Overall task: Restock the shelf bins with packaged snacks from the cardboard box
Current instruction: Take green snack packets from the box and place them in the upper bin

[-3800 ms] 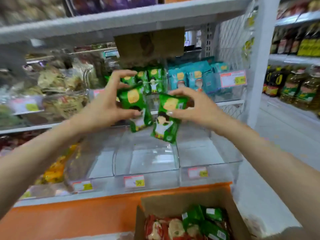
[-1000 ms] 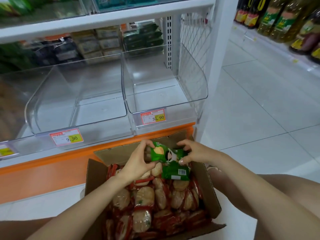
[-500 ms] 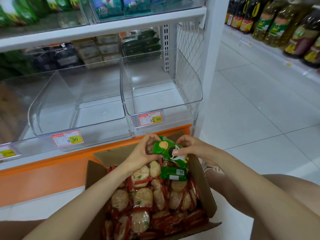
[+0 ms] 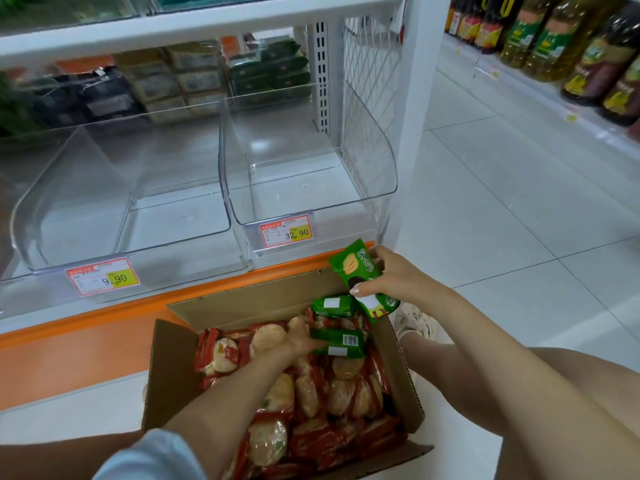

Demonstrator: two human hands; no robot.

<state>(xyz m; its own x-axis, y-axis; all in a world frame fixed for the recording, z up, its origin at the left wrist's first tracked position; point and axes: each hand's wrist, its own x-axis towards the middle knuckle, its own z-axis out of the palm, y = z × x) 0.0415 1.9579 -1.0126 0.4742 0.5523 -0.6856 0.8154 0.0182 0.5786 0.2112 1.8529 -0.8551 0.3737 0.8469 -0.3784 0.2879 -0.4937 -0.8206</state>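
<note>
My right hand [image 4: 394,277] grips a green snack packet [image 4: 356,268] and holds it above the far right corner of the cardboard box [image 4: 162,372]. My left hand [image 4: 296,341] reaches into the box, its fingers closed on the left end of a second green packet [image 4: 344,342] lying on top. A third green packet [image 4: 334,306] lies at the box's far edge. Red packets of round crackers [image 4: 311,396] fill the box. Two clear shelf bins, a left one [image 4: 121,202] and a right one [image 4: 311,174], stand with nothing in them above the box.
Price tags [image 4: 102,275] [image 4: 287,230] hang on the bin fronts. An orange shelf base [image 4: 86,341] runs behind the box. Stocked packets [image 4: 266,67] sit behind the bins. Oil bottles [image 4: 554,39] line a shelf at the far right, across a white tiled floor [image 4: 502,202].
My right hand has lifted one green packet up and to the right, away from the left hand. My left hand has dropped into the box onto another green packet.
</note>
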